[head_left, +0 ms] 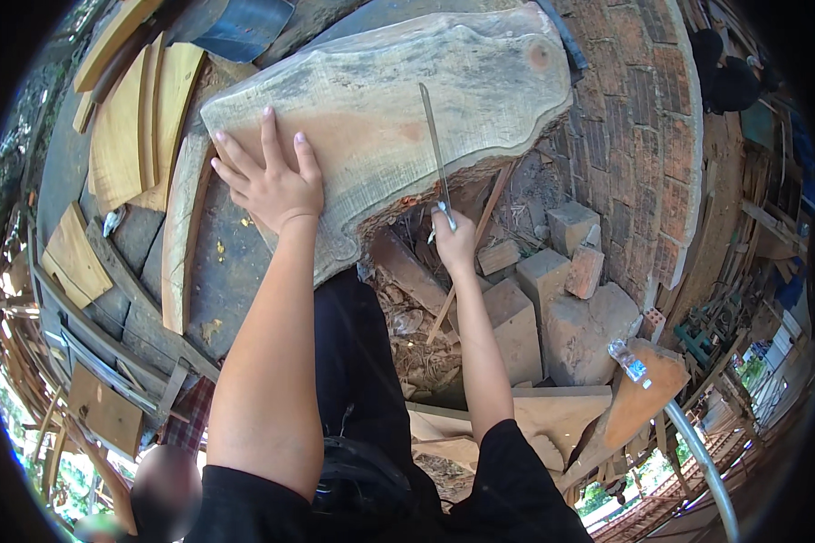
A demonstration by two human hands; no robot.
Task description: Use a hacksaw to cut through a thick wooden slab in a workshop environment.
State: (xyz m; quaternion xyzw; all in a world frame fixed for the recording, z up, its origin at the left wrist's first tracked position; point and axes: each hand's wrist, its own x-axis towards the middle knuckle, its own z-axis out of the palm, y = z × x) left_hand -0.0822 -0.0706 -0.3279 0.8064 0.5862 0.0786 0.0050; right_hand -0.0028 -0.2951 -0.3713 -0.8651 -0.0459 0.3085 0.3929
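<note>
A thick, pale wooden slab [380, 109] with a wavy, rough-barked near edge lies before me. My left hand [276, 185] rests flat on its left end, the fingers spread. At the slab's near edge, my right hand [454, 237] is closed around the handle of a long, narrow-bladed tool, perhaps a saw or knife. Its thin blade [434, 136] reaches away from me over the slab's top face. Whether the blade cuts into the wood or only lies over it, I cannot tell. My fingers hide part of the handle.
Curved yellowish boards [145, 136] and a pale wood strip [186, 235] lie at left. A brick surface [638, 127] curves along the right. Wood blocks [507, 326] are piled below my right hand. A plastic bottle [627, 360] lies near a metal pipe [702, 462]. Another person [166, 484] is at lower left.
</note>
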